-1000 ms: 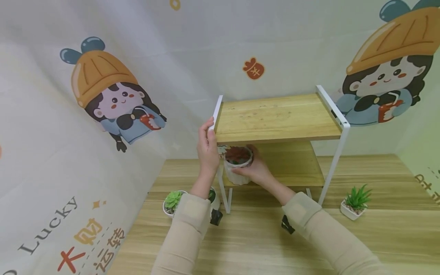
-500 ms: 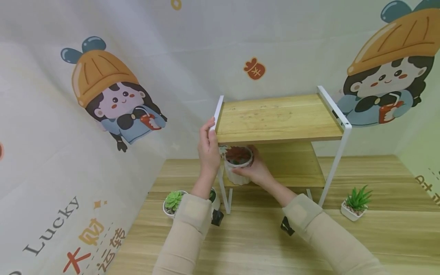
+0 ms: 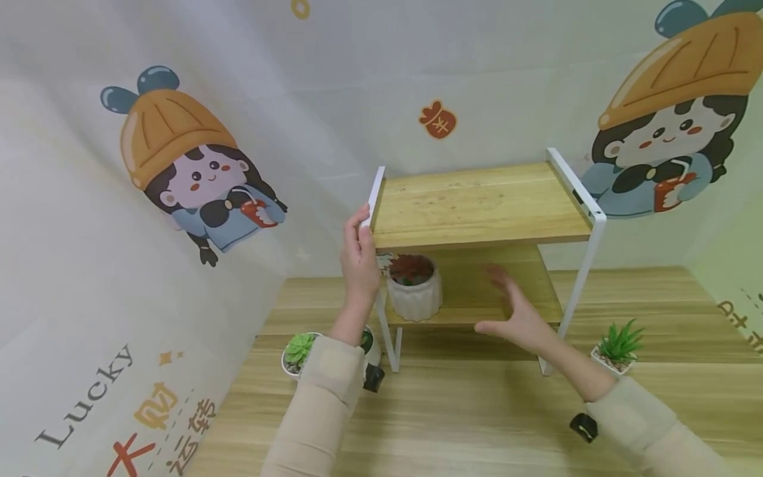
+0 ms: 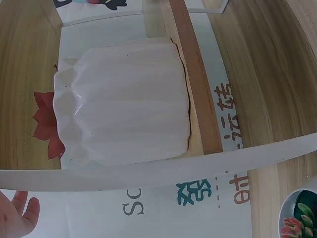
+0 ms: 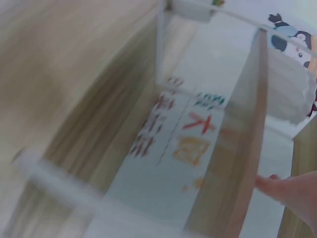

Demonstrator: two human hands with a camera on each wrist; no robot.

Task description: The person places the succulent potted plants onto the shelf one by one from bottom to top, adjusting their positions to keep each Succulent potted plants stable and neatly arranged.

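Note:
A white fluted pot (image 3: 414, 298) with a red succulent (image 3: 411, 268) stands upright at the left end of the lower board of a two-tier shelf (image 3: 483, 205). In the left wrist view, the pot (image 4: 124, 104) fills the middle, behind the shelf's white side bar. My left hand (image 3: 360, 265) holds the shelf's white frame at the upper left. To the right of the pot, my right hand (image 3: 518, 321) is apart from it, thumb and fingers spread, at the lower board's front edge. In the right wrist view, the thumb (image 5: 277, 188) shows beside the board.
On the table (image 3: 453, 411), a green succulent in a white pot (image 3: 298, 354) stands at left, with another potted plant (image 3: 369, 341) partly hidden by the left forearm. A spiky green plant (image 3: 620, 344) stands at right. A printed cloth (image 3: 334, 99) hangs behind.
My right hand has let go of the white pot and drawn away to the right, fingers spreading. The pot stays on the lower board; the left hand keeps its place on the frame.

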